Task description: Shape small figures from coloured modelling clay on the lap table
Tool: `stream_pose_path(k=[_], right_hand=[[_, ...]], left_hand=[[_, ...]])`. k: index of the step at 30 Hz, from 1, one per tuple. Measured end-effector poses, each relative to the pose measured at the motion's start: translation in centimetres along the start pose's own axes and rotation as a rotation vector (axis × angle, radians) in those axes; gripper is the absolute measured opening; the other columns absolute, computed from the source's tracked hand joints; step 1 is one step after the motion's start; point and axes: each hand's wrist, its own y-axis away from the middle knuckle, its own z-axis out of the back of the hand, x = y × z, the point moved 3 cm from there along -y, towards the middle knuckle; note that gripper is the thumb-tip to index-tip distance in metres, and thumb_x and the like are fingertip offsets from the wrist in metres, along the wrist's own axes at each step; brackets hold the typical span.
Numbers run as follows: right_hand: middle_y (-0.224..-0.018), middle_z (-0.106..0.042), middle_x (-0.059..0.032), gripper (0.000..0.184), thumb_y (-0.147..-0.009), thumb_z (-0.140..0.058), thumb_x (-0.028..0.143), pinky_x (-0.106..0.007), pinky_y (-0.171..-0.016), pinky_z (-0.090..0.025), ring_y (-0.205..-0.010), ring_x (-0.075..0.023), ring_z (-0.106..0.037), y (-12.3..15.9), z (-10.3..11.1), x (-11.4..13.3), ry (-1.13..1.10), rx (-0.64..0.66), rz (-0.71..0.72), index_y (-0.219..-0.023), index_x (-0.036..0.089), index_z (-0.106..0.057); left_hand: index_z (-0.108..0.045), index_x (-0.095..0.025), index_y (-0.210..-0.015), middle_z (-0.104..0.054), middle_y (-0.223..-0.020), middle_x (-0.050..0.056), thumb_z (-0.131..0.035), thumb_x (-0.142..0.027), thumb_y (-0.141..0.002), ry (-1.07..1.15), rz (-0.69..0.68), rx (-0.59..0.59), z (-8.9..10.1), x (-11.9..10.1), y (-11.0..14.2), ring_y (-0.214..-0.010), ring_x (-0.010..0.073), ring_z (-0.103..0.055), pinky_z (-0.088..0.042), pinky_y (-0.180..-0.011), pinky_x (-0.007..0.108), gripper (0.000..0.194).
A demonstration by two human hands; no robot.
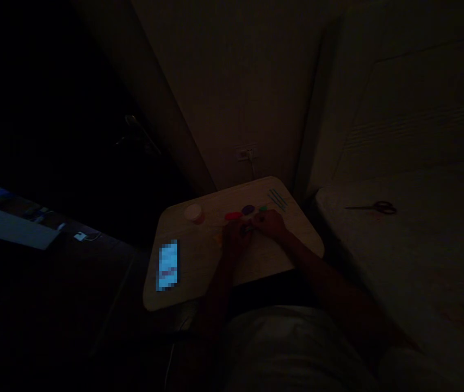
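In dim light, my left hand (235,234) and my right hand (270,222) meet over a small wooden-topped table (199,272). The fingers of both are bent together around something small, with a pale glint between them; I cannot make out what it is. Just beyond the fingertips lie a red lump (234,216), a dark purple lump (248,209) and a small green lump (263,208). A yellow-orange piece (217,238) sits beside my left hand, partly hidden by it. Thin striped sticks (277,200) lie beyond my right hand.
A pale tub (193,213) stands at the table's back left. Near the left edge lies a lit phone (168,265). Scissors (374,207) rest on a pale surface to the right. Behind the table, a plug sits in a wall socket (247,154).
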Motion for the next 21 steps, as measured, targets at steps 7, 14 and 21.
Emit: stream_pose_path(k=[7, 14, 21], right_hand=[[-0.083, -0.078, -0.0052, 0.037, -0.094, -0.061, 0.049, -0.025, -0.062, -0.033, -0.076, -0.0170, -0.066, 0.43, -0.11, 0.11, 0.061, -0.024, -0.025, -0.080, 0.020, -0.079], [-0.086, -0.078, -0.0075, 0.039, -0.098, -0.057, 0.050, -0.026, -0.065, -0.035, -0.080, -0.0187, -0.067, 0.63, -0.35, 0.38, 0.149, -0.019, -0.019, -0.084, 0.021, -0.080], [-0.083, -0.078, -0.0065, 0.039, -0.098, -0.056, 0.047, -0.026, -0.063, -0.033, -0.078, -0.0179, -0.066, 0.59, -0.27, 0.00, 0.101, -0.012, 0.013, -0.082, 0.020, -0.079]], left_hand=[[-0.072, -0.021, -0.096, -0.075, -0.105, 0.008, -0.075, -0.022, -0.085, -0.013, -0.008, -0.016, -0.10, 0.14, 0.01, -0.104, 0.0269, -0.067, -0.049, -0.099, 0.043, 0.012], [-0.072, -0.022, -0.098, -0.075, -0.105, 0.007, -0.074, -0.022, -0.086, -0.017, -0.011, -0.026, 0.01, 0.11, 0.11, -0.106, 0.0268, -0.067, -0.049, -0.100, 0.044, 0.012], [-0.074, -0.023, -0.104, -0.076, -0.112, 0.008, -0.078, -0.024, -0.085, 0.013, -0.016, -0.001, 0.23, -0.37, 0.06, -0.112, 0.0281, -0.067, -0.049, -0.103, 0.045, 0.019]])
